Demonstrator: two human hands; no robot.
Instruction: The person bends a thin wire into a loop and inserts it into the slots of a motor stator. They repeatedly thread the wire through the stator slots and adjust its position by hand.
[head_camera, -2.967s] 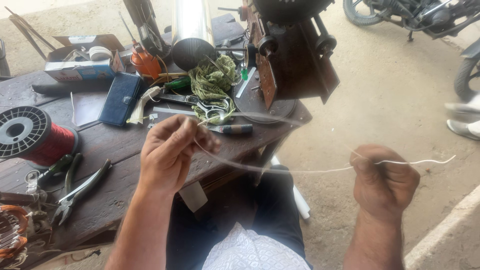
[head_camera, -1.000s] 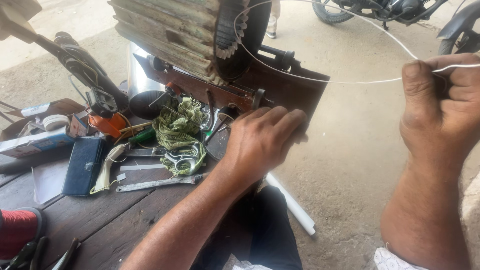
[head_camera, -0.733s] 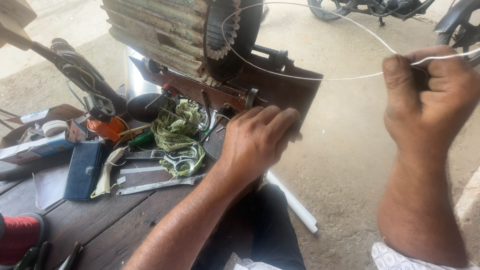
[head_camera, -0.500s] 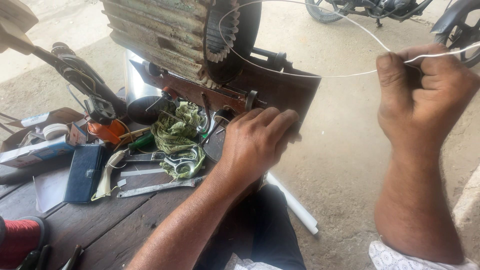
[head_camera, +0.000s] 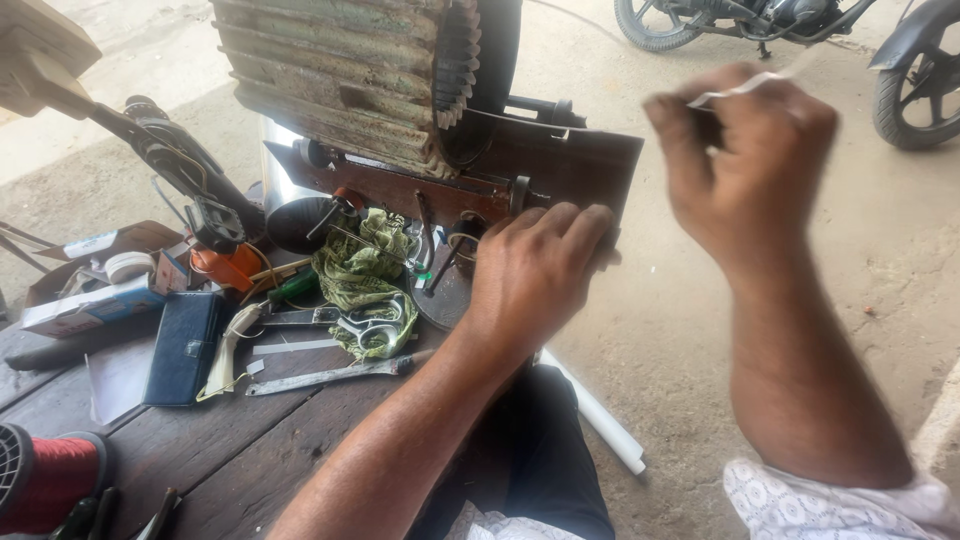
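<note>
My left hand (head_camera: 535, 275) rests knuckles-up on the right corner of a dark wooden table (head_camera: 250, 455), pressing against the rusty base plate (head_camera: 560, 165) of a big ribbed electric motor (head_camera: 350, 80). What its fingers grip is hidden. My right hand (head_camera: 745, 165) is raised in a fist to the right, blurred, pinching a thin white wire (head_camera: 745, 88) that pokes out above the fingers.
A green rag (head_camera: 365, 270), scissors (head_camera: 340, 320), a flat metal tool (head_camera: 330, 375), a dark blue pouch (head_camera: 185, 345), an orange object (head_camera: 225, 265) and a red wire spool (head_camera: 50, 480) lie on the table. A white tube (head_camera: 600, 420) leans below. Motorbike wheels (head_camera: 915, 75) stand behind.
The right hand has moved left and slightly down with the wire; the wire loop over the motor is no longer visible. The left hand stays on the table corner. The view shifted slightly.
</note>
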